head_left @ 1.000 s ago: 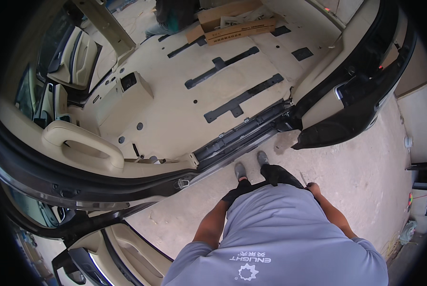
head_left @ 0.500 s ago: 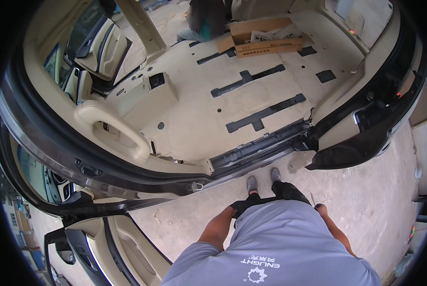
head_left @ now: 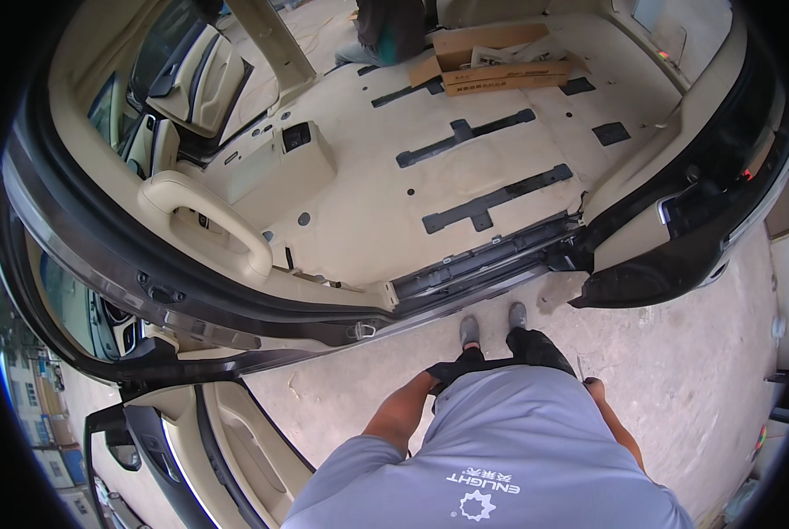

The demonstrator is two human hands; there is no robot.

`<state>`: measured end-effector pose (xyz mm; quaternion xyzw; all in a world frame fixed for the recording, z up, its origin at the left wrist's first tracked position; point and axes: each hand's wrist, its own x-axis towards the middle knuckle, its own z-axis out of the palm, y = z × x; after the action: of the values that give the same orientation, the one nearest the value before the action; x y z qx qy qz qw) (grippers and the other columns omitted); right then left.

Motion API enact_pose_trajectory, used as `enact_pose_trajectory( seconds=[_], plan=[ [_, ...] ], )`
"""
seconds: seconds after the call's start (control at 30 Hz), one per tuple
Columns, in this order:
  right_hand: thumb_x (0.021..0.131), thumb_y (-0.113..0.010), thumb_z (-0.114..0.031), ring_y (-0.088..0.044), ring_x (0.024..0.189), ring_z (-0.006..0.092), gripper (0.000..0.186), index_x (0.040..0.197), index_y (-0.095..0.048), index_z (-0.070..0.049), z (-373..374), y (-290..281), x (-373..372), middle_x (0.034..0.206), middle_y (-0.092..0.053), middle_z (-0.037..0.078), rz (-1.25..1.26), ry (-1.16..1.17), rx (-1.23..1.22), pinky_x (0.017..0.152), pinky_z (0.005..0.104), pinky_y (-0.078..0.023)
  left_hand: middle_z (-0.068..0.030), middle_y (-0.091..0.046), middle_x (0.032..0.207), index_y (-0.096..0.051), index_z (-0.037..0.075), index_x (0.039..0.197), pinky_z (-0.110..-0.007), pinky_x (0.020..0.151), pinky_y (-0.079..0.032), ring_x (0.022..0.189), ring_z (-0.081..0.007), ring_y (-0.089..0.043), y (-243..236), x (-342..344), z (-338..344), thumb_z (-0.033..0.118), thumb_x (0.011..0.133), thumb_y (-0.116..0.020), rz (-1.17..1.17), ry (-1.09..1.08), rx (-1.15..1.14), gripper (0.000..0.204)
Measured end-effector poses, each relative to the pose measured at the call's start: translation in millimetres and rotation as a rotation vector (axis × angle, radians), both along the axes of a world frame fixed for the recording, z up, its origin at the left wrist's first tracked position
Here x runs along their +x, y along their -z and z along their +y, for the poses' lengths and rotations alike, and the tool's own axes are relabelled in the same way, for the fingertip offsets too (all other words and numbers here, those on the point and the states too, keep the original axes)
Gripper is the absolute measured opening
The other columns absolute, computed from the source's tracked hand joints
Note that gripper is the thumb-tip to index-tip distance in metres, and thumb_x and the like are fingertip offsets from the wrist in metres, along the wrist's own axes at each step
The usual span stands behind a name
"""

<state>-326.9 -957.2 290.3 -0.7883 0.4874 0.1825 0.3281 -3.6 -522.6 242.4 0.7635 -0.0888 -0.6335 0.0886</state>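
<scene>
Both my arms hang at my sides as I stand before a vehicle's open side doorway. My left hand (head_left: pixel 430 381) is down by the dark trousers (head_left: pixel 535 351) at my hip, its fingers hidden. Beside my right thigh, my right hand (head_left: pixel 595 386) is closed around something thin, and a narrow piece (head_left: pixel 581 368) sticks out ahead of it. What that piece is, I cannot make out. Neither hand touches the vehicle. Ahead lies the beige cabin floor (head_left: pixel 368 189), stripped of seats, with dark slotted rail openings (head_left: pixel 500 198).
An open cardboard box (head_left: pixel 505 78) with packaged items rests on the far cabin floor. Another person (head_left: pixel 390 31) is beyond it at the far side. The door sill (head_left: pixel 483 264) runs before my shoes (head_left: pixel 470 331). An open front door (head_left: pixel 245 450) stands at my left, and a beige grab handle (head_left: pixel 209 220) lines the pillar.
The view has shifted slightly, so the cabin sits a little further right. The person at the far side shows more plainly. My arms keep nearly the same pose.
</scene>
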Motion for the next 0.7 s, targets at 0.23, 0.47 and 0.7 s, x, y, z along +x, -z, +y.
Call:
enact_pose_trajectory(
  seconds=[0.23, 0.47, 0.7],
  plan=[
    [0.078, -0.072, -0.026, -0.074, 0.087, 0.0402, 0.029, 0.087, -0.078, 0.000, -13, 14, -9, 0.088, -0.074, 0.027, -0.024, 0.027, 0.030, 0.078, 0.0461, -0.057, -0.0165, -0.074, 0.122, -0.072, 0.003, 0.127, -0.038, 0.095, -0.055, 0.112, -0.0249, -0.068, -3, -20, -7, 0.021, 0.088, -0.070, 0.003, -0.015, 0.032, 0.044],
    [0.076, -0.069, -0.025, -0.074, 0.095, 0.0410, 0.030, 0.092, -0.080, -0.001, -48, 50, -41, 0.096, -0.074, 0.027, 0.060, 0.014, -0.009, 0.084, 0.0464, -0.057, -0.0160, -0.074, 0.117, -0.073, 0.003, 0.123, -0.037, 0.090, -0.055, 0.107, -0.0246, -0.069, -58, -42, -47, 0.022, 0.089, -0.069, 0.097, -0.445, -0.168, 0.039],
    [0.076, -0.066, -0.016, -0.074, 0.084, 0.0372, 0.026, 0.091, -0.077, 0.002, -86, 44, -150, 0.087, -0.075, 0.025, -0.016, 0.168, 0.149, 0.079, 0.0435, -0.057, -0.0094, -0.076, 0.105, -0.073, 0.007, 0.112, -0.038, 0.083, -0.054, 0.097, -0.0263, -0.070, -89, -83, -106, 0.033, 0.096, -0.068, 0.056, -0.672, -0.250, 0.031]
  ],
)
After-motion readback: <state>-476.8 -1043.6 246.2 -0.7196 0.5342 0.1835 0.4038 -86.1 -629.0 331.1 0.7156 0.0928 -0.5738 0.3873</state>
